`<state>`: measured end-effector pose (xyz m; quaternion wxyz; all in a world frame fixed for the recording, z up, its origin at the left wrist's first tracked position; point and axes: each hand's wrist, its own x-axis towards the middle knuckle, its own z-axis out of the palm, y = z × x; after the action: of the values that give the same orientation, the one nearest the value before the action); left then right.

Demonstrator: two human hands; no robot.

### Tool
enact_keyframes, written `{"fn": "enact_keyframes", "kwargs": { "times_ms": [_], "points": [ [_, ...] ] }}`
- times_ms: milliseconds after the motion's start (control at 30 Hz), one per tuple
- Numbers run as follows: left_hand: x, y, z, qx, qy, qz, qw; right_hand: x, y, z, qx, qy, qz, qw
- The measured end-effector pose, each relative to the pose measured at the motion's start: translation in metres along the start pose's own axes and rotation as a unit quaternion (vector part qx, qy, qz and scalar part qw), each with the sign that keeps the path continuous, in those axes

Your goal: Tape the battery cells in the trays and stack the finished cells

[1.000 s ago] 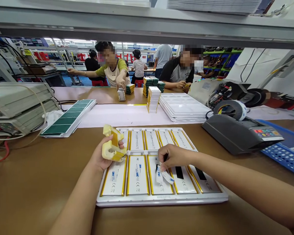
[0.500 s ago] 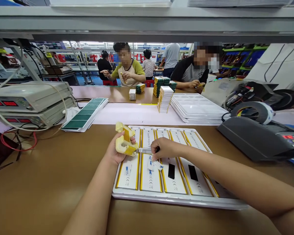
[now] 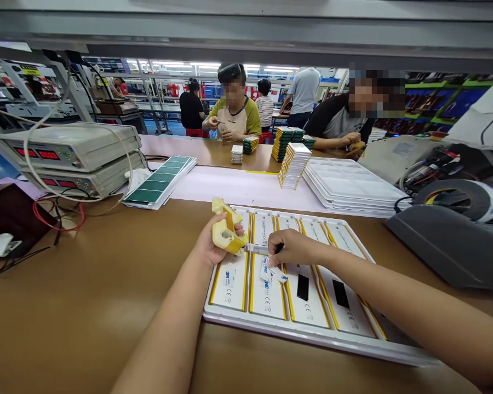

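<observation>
L hand half-hides yellow jig, R hand covers tape end.

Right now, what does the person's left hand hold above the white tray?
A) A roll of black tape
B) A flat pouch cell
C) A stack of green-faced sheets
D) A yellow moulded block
D. The left hand closes around the yellow moulded block, just above the white tray.
</observation>
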<state>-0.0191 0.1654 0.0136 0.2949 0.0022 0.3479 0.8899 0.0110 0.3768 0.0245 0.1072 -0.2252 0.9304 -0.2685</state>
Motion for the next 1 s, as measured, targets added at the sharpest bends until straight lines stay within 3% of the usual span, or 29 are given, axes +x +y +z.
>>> {"fn": "enact_keyframes", "kwargs": {
  "times_ms": [100, 200, 333, 567, 800, 1000],
  "points": [
    [0.001, 0.0, -0.001, -0.001, 0.01, -0.008, 1.0, -0.002, 0.008, -0.002, 0.002, 0.021, 0.023, 1.0],
    [0.001, 0.0, -0.002, 0.002, 0.009, -0.005, 1.0, -0.005, 0.01, 0.002, 0.034, -0.004, 0.036, 0.999],
    [0.002, -0.001, -0.002, 0.008, 0.014, 0.006, 1.0, -0.01, -0.002, 0.009, 0.053, -0.028, 0.003, 0.998],
    [0.002, -0.001, -0.001, 0.009, 0.031, 0.001, 0.999, -0.009, -0.004, 0.004, -0.019, 0.038, 0.034, 0.998],
    [0.001, -0.001, -0.001, 0.013, 0.007, 0.018, 1.0, -0.012, -0.002, 0.009, 0.023, -0.003, 0.039, 0.999],
    [-0.001, 0.0, 0.002, 0.009, 0.021, -0.001, 1.0, -0.016, -0.01, 0.018, 0.019, 0.061, 0.064, 0.996]
  ]
}}
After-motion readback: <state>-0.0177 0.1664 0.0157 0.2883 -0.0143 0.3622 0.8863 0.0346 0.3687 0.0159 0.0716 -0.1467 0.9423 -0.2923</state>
